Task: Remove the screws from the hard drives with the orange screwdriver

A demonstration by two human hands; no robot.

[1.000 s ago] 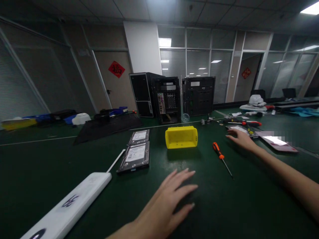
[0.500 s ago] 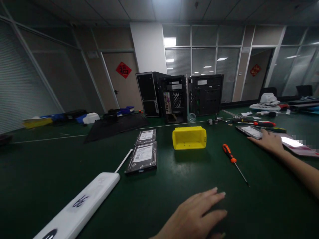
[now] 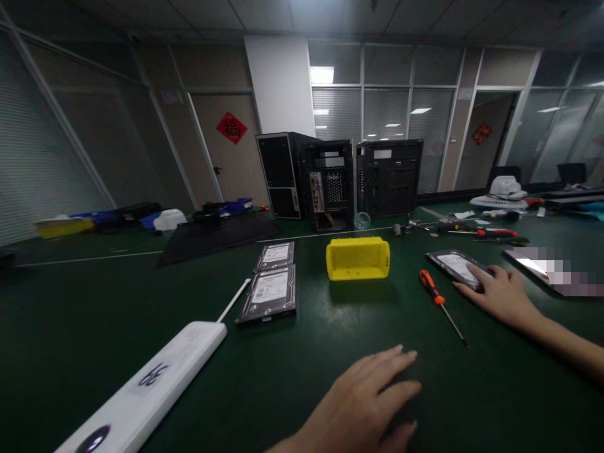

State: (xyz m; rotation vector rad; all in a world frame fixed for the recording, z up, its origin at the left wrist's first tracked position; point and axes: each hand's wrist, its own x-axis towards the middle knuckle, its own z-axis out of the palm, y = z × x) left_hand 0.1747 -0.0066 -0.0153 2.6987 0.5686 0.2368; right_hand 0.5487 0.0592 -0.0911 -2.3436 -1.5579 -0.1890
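My right hand (image 3: 507, 296) has hold of the near end of a hard drive (image 3: 450, 263) with a white label, thumb on its front edge and fingers on top; the covered end is hidden. Low in the middle of the view, my left hand (image 3: 363, 396) hovers over or rests on the table with fingers spread and nothing in them. An orange and black screwdriver (image 3: 438, 299) lies between the two hands, its tip toward me. Two more hard drives, a nearer one (image 3: 270, 294) and a farther one (image 3: 274, 255), lie to the left.
A yellow bin (image 3: 357, 259) stands mid-table, its open side toward me. At the lower left is a white power strip (image 3: 155, 384). Black computer cases (image 3: 389, 179) line the back. A phone-like flat object (image 3: 533, 267), tools (image 3: 495, 233) and a black mat (image 3: 217, 238) lie farther out.
My right hand has drawn the hard drive leftward and nearer to me, away from the flat object on the right. My left hand has shifted slightly left, still spread.
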